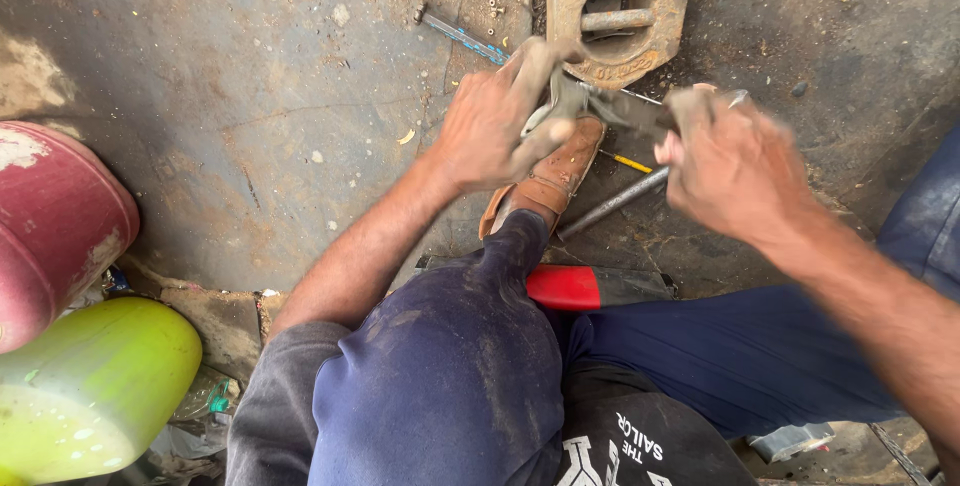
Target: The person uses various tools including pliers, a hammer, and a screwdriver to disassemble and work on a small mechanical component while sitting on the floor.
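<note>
Gripping a grey metal part (590, 104) above the shoe (552, 174), left hand (495, 121) has fingers curled tight on it; right hand (735, 161), blurred, fingers closed on its other end; judgement: steady both before working near the iron weight (618, 14).

I wear dusty navy trousers (450, 376), a grey sleeve (275, 416) at seven o'clock, a black shirt with white print (630, 436) at six, and a tan leather shoe (555, 178) centrally; my forearms are bare.
</note>
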